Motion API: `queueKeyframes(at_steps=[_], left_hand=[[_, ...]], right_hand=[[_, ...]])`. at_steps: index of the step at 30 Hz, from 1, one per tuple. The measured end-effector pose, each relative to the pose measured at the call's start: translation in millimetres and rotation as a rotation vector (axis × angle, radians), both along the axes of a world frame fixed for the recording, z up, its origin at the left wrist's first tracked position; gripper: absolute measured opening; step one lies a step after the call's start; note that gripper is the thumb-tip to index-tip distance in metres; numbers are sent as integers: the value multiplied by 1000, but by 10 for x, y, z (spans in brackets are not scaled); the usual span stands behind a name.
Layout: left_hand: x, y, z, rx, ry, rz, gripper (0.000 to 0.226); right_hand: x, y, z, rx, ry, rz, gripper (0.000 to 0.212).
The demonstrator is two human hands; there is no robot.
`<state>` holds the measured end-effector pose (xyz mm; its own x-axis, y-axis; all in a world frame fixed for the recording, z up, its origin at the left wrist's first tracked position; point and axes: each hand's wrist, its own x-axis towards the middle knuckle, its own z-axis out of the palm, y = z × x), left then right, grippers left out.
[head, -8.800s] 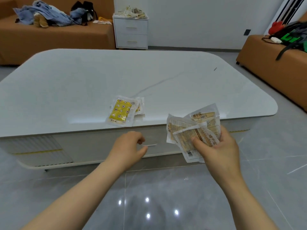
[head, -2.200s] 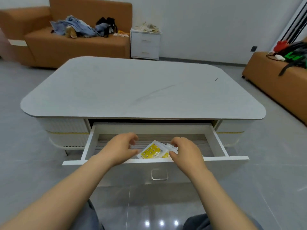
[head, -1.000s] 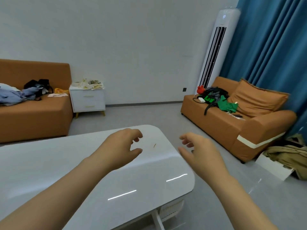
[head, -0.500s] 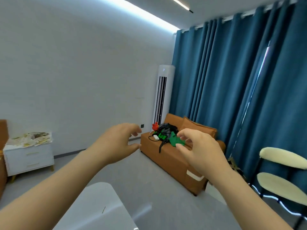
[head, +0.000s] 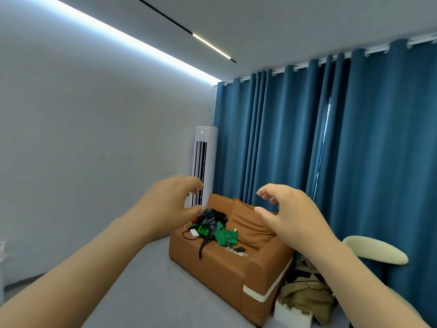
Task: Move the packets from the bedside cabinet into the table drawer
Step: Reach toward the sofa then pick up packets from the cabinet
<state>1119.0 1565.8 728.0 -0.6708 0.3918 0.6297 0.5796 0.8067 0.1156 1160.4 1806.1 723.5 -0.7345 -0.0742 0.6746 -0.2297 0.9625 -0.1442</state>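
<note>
My left hand point(head: 169, 204) and my right hand point(head: 289, 214) are both raised in front of me at chest height, fingers curled and apart, holding nothing. No packets, table or drawer are in view. Only a sliver of the white bedside cabinet point(head: 2, 256) shows at the far left edge. The camera looks up and to the right, toward the wall and the curtains.
An orange sofa point(head: 227, 263) with a black bag and green clothes point(head: 225, 235) stands ahead. A white standing air conditioner point(head: 203, 162) is behind it, beside blue curtains point(head: 331, 150). A cream chair point(head: 376, 249) is at the right, with a bundle of khaki cloth point(head: 307, 297) on the floor.
The view has swung up and right, away from the table and open drawer. The packets stayed in the drawer; both hands came up with nothing in them.
</note>
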Motion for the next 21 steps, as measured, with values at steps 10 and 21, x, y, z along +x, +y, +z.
queueKeyframes(at_steps=[10,21], left_hand=[[-1189,375,84,-16,34,-20,39],[-2589,1197,52,-19,43,72,41]], right_hand=[[-1115,283,129,55,-23,-28,33],[-2717,1124,129,50,-16,68,34]])
